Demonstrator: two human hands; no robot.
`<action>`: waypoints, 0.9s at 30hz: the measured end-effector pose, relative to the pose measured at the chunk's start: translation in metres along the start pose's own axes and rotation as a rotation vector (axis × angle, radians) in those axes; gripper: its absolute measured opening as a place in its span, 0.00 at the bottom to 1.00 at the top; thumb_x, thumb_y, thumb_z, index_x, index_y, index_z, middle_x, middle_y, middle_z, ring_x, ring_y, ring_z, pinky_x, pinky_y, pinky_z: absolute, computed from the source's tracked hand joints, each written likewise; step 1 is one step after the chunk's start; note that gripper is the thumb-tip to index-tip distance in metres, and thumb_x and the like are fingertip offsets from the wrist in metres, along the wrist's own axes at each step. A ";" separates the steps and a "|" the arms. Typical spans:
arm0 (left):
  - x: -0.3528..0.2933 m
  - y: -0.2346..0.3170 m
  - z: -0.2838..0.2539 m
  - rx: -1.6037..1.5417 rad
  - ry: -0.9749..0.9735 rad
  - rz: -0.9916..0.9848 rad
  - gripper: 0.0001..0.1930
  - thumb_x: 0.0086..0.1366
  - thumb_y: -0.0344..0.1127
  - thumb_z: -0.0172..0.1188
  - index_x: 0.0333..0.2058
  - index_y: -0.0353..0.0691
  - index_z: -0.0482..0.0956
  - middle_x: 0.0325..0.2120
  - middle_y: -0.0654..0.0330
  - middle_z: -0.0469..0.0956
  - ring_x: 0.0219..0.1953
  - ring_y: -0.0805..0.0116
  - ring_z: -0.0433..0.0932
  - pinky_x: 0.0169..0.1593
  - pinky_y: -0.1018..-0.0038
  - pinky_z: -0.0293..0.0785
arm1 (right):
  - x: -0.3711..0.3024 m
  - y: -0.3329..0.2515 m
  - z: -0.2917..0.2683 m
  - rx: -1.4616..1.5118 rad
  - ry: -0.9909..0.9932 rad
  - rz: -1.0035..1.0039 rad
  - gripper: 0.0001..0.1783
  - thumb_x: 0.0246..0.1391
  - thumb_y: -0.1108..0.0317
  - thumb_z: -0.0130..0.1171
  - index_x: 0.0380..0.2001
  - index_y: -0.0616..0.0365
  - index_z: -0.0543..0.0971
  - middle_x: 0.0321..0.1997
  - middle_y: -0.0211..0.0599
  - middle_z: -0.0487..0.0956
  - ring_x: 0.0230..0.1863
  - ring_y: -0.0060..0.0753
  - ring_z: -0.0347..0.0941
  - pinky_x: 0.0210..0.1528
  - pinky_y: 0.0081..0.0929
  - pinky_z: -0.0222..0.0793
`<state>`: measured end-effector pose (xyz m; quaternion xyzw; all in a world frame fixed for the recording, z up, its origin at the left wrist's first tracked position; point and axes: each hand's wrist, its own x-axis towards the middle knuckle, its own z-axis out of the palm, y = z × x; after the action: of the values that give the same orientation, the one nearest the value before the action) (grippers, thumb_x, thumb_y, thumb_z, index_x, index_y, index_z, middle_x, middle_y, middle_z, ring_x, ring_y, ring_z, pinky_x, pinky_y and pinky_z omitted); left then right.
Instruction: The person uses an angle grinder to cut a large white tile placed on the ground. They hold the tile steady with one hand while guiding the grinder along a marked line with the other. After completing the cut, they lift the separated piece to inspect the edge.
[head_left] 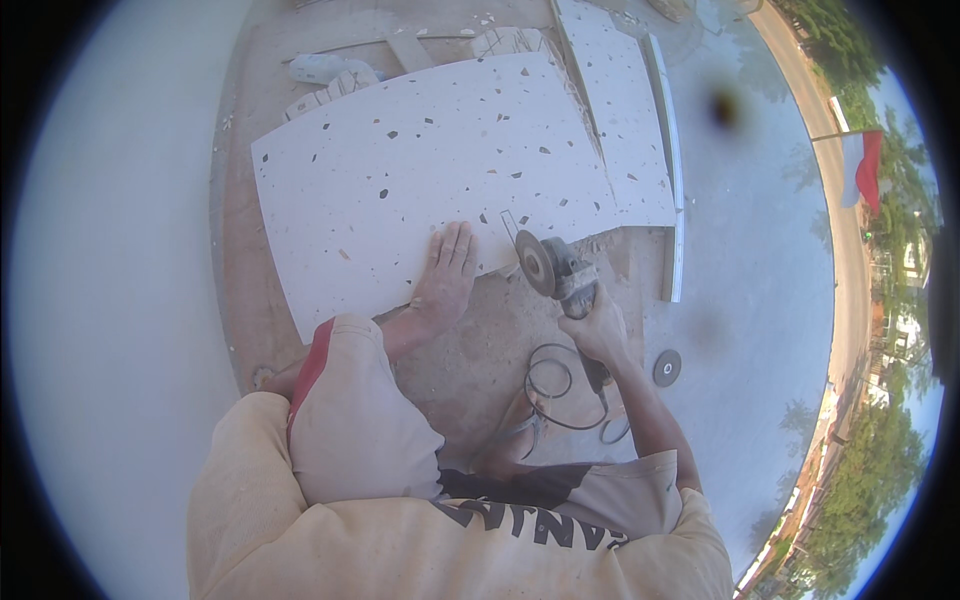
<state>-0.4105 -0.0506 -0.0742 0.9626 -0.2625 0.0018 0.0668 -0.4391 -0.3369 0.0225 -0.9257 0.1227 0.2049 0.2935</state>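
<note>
**Slab edge under the grinder: hands, tool, surroundings**

Left hand (446,268): fingers spread and released, palm pressed flat on the near edge of the speckled white slab (440,170), apparently to pin it against shifting. It grasps nothing.

Right hand (598,328): fingers clenched around the body of the angle grinder (560,275), whose disc stands on edge at the slab's near edge, just beside the left hand's fingertips. The grip looks set far enough back to keep the fingers off the disc.

Slab: lies flat on the dusty concrete floor (470,350), tilted across the view, directly ahead of the person.

Around: a second speckled slab (625,120) overlaps the first at the far right; broken offcuts (335,85) lie beyond. A spare disc (667,367) rests on the floor right of the forearm. The black power cord (555,385) coils under the right wrist, near the knees, where it could snag.
</note>
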 end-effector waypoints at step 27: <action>0.000 0.000 0.001 -0.020 0.004 0.024 0.33 0.69 0.32 0.50 0.70 0.19 0.59 0.75 0.32 0.52 0.79 0.36 0.47 0.79 0.41 0.43 | 0.013 -0.008 -0.002 -0.026 -0.043 0.030 0.41 0.42 0.56 0.72 0.59 0.65 0.72 0.45 0.57 0.85 0.50 0.61 0.82 0.53 0.50 0.76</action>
<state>-0.4104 -0.0503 -0.0751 0.9587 -0.2737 0.0019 0.0769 -0.4247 -0.3328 0.0219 -0.9228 0.1277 0.2308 0.2809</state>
